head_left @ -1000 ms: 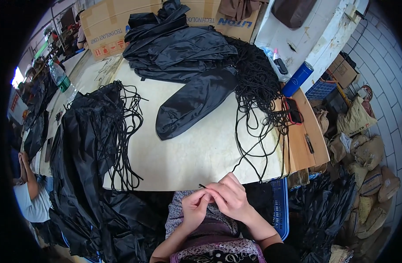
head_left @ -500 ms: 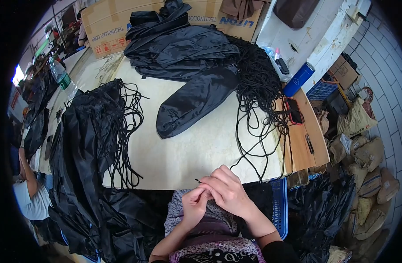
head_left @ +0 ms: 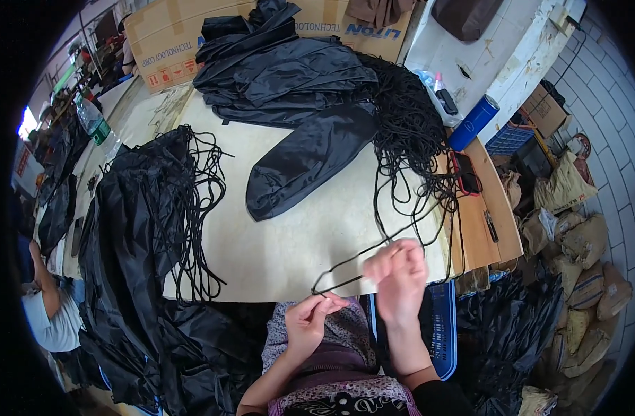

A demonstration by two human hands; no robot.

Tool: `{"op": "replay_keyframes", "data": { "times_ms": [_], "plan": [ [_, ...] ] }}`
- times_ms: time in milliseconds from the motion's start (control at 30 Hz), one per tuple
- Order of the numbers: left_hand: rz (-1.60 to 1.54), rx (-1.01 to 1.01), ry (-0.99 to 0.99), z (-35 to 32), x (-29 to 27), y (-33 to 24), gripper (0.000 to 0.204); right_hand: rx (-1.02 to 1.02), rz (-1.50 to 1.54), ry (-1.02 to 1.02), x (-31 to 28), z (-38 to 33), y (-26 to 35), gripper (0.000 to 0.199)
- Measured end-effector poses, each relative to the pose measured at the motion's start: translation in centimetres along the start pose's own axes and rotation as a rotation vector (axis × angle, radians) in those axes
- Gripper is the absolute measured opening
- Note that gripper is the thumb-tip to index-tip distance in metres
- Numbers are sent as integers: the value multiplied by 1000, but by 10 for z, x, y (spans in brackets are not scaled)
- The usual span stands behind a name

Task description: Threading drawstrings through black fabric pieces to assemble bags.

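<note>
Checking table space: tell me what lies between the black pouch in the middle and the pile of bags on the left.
In the head view, bare cream tabletop separates the black pouch from the bag pile; only the pile's loose cords trail onto it.

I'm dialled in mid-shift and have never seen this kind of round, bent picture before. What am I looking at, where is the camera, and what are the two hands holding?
There is no machine here: a person works with two bare hands. The camera sits on their head and looks down, so the forearms enter from the bottom edge; its fisheye lens bends straight lines near the rim. The left hand pinches one end of a black cord near the table's front edge. The right hand, blurred by motion, grips the same cord further along, with its far end running up to the tangle of black cords. On the pale tabletop lie a long black fabric pouch, a heap of black fabric behind it, and a stack of black drawstring bags on the left. A blue cylinder stands at the right. Another person's arm shows at the far left.
</note>
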State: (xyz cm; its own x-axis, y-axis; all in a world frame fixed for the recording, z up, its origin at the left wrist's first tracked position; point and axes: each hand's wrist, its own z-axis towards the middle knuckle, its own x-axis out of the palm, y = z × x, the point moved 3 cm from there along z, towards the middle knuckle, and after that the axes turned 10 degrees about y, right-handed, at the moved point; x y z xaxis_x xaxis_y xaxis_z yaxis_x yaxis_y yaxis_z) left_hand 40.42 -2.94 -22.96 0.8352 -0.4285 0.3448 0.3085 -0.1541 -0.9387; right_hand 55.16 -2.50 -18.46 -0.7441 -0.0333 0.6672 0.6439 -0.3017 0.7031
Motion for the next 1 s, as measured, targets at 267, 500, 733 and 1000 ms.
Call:
{"op": "replay_keyframes", "data": {
  "times_ms": [267, 500, 733, 1000],
  "plan": [
    [-19, -29, 37, 6, 0, 12, 17, -73, -1367, 282, 2, 7, -8, 27],
    [532, -125, 176, 13, -17, 12, 15, -89, -1188, 629, 0, 7, -21, 24],
    [1178, 457, 53, 138, -34, -21, 24, 144, -759, 18, -27, -15, 28, 17],
    [1410, 183, 68, 175, -123, -6, 33, 215, -832, -69, -46, -37, 53, 17]
  ]
}}
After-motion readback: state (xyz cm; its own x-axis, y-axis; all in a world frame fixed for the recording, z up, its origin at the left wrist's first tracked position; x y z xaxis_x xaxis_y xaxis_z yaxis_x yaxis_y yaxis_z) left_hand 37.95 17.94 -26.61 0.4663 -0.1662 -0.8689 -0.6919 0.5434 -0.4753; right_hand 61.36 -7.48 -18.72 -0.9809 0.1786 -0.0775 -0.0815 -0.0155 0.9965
